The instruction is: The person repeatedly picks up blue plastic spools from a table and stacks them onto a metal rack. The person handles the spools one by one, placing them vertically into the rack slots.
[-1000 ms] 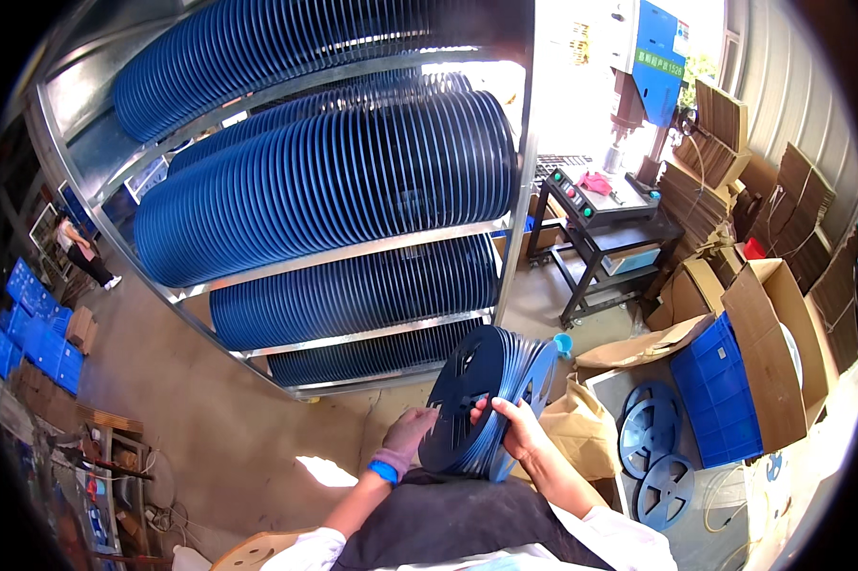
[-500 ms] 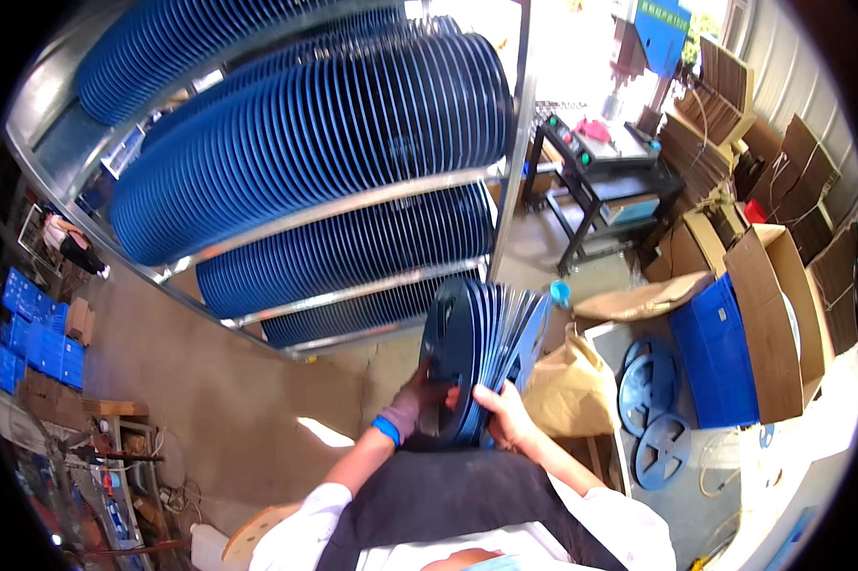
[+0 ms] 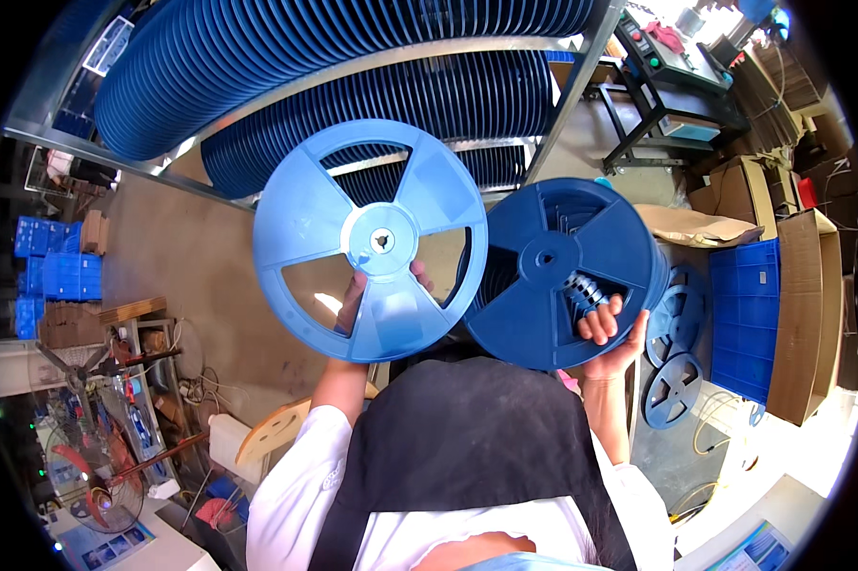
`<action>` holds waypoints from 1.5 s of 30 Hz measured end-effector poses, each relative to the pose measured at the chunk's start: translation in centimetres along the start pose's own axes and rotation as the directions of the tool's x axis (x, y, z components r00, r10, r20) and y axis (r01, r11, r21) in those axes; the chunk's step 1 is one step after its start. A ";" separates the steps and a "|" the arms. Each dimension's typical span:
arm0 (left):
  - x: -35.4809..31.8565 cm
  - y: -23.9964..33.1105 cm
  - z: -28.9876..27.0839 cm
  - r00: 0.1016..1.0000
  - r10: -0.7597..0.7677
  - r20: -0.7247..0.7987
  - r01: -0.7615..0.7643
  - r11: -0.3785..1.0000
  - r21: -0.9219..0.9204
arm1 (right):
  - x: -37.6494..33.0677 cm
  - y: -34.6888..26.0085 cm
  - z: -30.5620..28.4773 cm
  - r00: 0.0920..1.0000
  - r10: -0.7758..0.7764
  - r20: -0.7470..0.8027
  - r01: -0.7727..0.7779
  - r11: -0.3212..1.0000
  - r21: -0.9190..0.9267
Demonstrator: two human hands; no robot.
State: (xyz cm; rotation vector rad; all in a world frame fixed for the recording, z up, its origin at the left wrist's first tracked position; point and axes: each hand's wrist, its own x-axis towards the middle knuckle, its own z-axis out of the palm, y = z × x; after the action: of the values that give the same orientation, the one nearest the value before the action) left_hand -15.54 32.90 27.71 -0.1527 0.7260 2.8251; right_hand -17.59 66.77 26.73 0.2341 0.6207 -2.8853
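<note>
A light blue plastic reel (image 3: 394, 319) with large cut-outs and a small centre hole is held up on the left, its flat face toward me. My left hand (image 3: 351, 303) grips it from behind; parts of the fingers show through the cut-outs. Beside it on the right is a stack of darker blue reels (image 3: 532, 322), tilted so the front face shows. Curled through a cut-out of that front reel are the fingers of my right hand (image 3: 602, 328), closed round the stack's lower right side. The two reel faces nearly touch, and the light one overlaps the stack's left edge.
Ahead stands a metal rack (image 3: 329, 74) loaded with long rows of blue reels (image 3: 338, 38). On the right are a black machine stand (image 3: 662, 114), a blue crate (image 3: 745, 319), an open cardboard box (image 3: 809, 319) and loose reels (image 3: 673, 390). Blue bins (image 3: 72, 276) and a fan (image 3: 96, 476) stand left.
The fanned-out reels between my hands are now parted: one reel is in my left hand, moved left, and the stack is in my right. Both now turn their faces up. My view has dipped.
</note>
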 end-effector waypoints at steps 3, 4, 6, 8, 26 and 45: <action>0.4 -0.5 -0.4 0.997 0.068 -0.048 -0.068 0.998 0.005 | -0.1 -1.1 -1.7 0.994 -0.052 0.093 0.043 0.994 0.102; 0.3 -0.3 -0.7 0.997 0.072 -0.033 -0.072 0.997 -0.002 | -0.1 -1.2 -1.8 0.993 -0.058 0.105 0.043 0.990 0.133; 0.5 0.6 -1.4 0.999 0.044 0.012 -0.043 0.998 -0.049 | -0.3 -1.7 -2.1 0.991 -0.068 0.113 0.052 0.989 0.138; 0.3 1.8 -0.7 0.990 0.103 0.098 -0.099 0.994 -0.043 | 0.1 -1.3 -2.4 0.983 -0.066 0.172 0.037 0.985 0.167; 7.8 -7.8 4.5 0.986 0.157 -0.061 0.037 0.154 0.987 | 1.0 4.0 1.1 0.997 0.076 0.026 -0.066 0.959 -0.274; 3.9 0.1 0.7 0.995 -0.057 0.077 0.051 0.995 0.082 | -1.6 -2.1 -1.0 0.951 -0.196 0.237 0.140 0.962 0.235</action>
State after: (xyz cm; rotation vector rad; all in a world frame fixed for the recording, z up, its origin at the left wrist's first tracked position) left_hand -19.35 33.86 27.76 -0.0465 0.8029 2.7288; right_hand -16.34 69.32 26.99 -0.1766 0.2929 -3.0741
